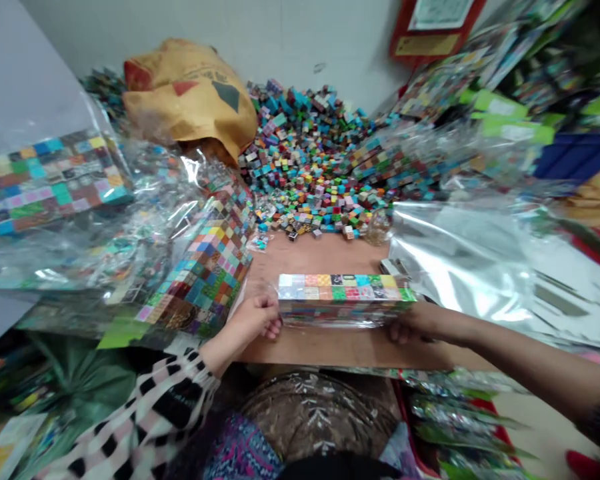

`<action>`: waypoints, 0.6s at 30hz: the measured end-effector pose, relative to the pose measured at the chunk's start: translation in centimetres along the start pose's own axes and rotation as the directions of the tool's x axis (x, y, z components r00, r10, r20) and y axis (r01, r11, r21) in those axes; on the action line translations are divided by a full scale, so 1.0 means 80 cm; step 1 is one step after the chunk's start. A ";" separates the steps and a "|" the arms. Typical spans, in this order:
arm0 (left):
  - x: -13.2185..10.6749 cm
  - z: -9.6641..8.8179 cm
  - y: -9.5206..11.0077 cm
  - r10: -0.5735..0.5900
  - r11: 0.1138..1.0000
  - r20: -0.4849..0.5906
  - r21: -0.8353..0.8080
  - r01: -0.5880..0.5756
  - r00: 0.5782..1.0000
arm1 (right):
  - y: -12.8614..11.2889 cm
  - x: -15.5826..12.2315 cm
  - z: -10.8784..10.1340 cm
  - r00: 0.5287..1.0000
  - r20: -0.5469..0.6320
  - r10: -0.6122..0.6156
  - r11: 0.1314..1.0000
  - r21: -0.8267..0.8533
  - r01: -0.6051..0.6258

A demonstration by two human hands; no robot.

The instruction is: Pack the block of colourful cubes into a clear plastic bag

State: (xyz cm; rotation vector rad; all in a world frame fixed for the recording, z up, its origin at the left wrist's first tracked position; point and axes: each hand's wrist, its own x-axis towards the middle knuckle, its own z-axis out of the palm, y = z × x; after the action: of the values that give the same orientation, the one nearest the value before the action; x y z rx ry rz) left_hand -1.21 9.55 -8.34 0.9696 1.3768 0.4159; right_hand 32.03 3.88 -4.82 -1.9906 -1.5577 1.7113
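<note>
Bare board strip (325,257) open at 12 o'clock of wrapped block (343,297); loose cube heap (315,167) beyond; stacked packs (200,273) at 9; foil sheets (460,260) at 3.

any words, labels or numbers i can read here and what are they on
Nothing can be read.
Yellow sack: dark print near the top, too blurred.
Red-framed notice on the wall: lines of text, too small and blurred.
Green header cards on the packets at right: no legible print.
Wrapped block of cubes between left hand and right hand: patterns only, no words.
</note>
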 end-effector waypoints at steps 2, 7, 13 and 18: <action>-0.002 -0.002 0.001 0.005 1.000 0.000 0.017 -0.005 1.000 | -0.004 0.000 -0.002 1.000 0.002 0.022 0.999 -0.026 -0.022; 0.000 -0.009 0.010 0.010 0.999 0.040 0.050 -0.012 0.999 | -0.013 0.014 -0.007 0.998 0.012 0.061 0.996 -0.072 -0.060; 0.005 -0.013 0.026 0.016 0.995 0.072 0.097 -0.023 0.997 | -0.018 0.024 -0.016 0.990 0.094 0.103 0.990 -0.106 -0.093; 0.004 -0.014 0.034 0.018 0.991 0.024 0.130 -0.021 1.000 | -0.022 0.022 -0.010 0.996 0.076 0.039 0.991 -0.130 -0.029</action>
State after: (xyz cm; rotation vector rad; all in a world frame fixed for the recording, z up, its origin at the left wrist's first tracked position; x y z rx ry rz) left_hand -1.43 11.70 -6.30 1.0922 1.3880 0.3313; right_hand 31.32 6.36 -4.63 -2.0434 -1.7105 1.7644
